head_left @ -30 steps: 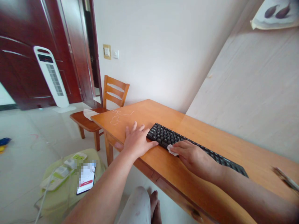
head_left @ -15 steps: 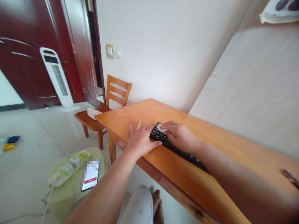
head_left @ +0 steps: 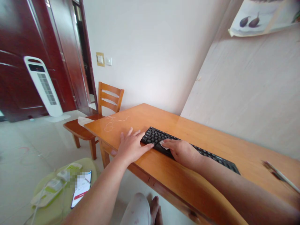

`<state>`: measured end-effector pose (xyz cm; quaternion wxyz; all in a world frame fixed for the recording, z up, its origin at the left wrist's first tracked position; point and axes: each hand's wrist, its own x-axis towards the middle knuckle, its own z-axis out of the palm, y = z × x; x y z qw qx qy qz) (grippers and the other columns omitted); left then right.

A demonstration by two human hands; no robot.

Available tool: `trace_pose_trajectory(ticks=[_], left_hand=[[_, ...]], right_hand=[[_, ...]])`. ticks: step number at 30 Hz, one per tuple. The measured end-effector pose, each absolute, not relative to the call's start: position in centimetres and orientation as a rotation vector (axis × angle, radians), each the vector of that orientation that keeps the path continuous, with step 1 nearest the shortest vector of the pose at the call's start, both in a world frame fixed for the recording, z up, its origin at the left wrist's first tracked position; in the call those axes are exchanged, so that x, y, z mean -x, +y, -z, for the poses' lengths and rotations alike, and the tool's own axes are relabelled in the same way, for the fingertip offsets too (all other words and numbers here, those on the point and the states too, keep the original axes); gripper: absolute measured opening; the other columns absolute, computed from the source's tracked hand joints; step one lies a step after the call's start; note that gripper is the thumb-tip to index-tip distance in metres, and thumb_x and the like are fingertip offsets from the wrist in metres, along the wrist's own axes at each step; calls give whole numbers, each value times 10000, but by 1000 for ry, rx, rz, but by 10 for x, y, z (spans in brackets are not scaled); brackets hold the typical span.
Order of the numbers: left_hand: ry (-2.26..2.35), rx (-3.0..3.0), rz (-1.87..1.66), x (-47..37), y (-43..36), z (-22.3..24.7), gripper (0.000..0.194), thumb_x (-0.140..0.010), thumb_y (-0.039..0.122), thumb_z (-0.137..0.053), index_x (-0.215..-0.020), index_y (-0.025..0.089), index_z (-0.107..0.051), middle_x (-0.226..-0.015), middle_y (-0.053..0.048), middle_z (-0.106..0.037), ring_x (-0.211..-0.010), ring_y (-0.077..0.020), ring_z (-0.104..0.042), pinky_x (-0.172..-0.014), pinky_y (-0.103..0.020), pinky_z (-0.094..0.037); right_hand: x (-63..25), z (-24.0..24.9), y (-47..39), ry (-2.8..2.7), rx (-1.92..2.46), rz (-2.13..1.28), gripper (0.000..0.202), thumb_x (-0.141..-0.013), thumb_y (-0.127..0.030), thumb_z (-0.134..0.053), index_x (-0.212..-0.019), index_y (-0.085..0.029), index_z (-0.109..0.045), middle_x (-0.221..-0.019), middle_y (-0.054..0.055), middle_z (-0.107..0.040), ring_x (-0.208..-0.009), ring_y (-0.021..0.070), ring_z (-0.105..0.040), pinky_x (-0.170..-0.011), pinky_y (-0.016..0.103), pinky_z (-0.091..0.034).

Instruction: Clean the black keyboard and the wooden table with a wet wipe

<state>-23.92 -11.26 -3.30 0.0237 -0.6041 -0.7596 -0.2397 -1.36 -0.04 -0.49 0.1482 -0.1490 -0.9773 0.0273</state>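
Observation:
A black keyboard point(head_left: 156, 136) lies on the orange-brown wooden table point(head_left: 131, 122), running from the middle toward the right. My left hand point(head_left: 131, 146) rests at its left end with fingers spread, the thumb and fingertips against the keyboard's edge. My right hand point(head_left: 184, 152) presses a small white tissue point(head_left: 164, 145) onto the lower keys, left of the keyboard's middle. The fingers are closed over the tissue, so most of it is hidden. My right hand and forearm cover part of the keys.
Pens point(head_left: 278, 175) lie on the table at the right. A wooden chair point(head_left: 110, 97) stands beyond the table's left end. Below left, a green stool point(head_left: 91, 168) holds a power strip point(head_left: 47, 192) and a phone point(head_left: 82, 189). A white tower fan point(head_left: 45, 87) stands by the door.
My right hand has moved the tissue from the keyboard's upper left corner down toward its near edge. My left hand stays at the left end. The camera view has turned slightly right.

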Motion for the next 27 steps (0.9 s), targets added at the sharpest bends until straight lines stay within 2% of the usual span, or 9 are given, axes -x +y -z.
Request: trace_pose_trajectory(ticks=[5,13,19,23,27], left_hand=[[-2399,1831,699,238,-112,29,685,-851,759,-380,-1369,346,-553,-1496,-68,-500,-1475,-396,-230,-1143,-665,-142],[-2457,1811,697,240,-110,28,667,-866,750,-344,-1350,346,-561,-1500,-51,-497,-1488,-382,-208,-1140,-695,-89],[-2422,1792,592,239,-110,20,663,-895,694,-356,-1343,251,-562,-1476,-101,-518,-1452,-396,-289,-1117,-735,-92],[-2381,1751,633,225,-108,20,750,-886,720,-344,-1400,193,-488,-1476,-162,-504,-1431,-378,-340,-1153,-680,-91],[-2375,1751,689,212,-103,29,875,-833,779,-387,-1477,188,-368,-1519,-182,-441,-1433,-360,-350,-1178,-621,-115]], right_hand=[[-37,6,-4,-2776,510,-74,474,-867,-22,-444,-1195,-233,-713,-1246,43,-702,-1142,204,-667,-1016,358,-535],[-111,12,-12,-2744,675,-49,511,-868,-24,-437,-1261,-239,-683,-1310,36,-660,-1196,202,-633,-1063,374,-498],[-158,-2,-1,-2810,817,-55,503,-835,-28,-462,-1162,-301,-728,-1223,10,-711,-1117,228,-681,-975,383,-555],[-148,-28,9,-2776,810,-124,443,-863,-75,-469,-1146,-295,-729,-1164,8,-739,-1054,212,-704,-944,356,-560],[-92,-40,16,-2702,676,-218,402,-877,-91,-477,-1151,-252,-723,-1162,31,-738,-1058,206,-693,-967,357,-538]])
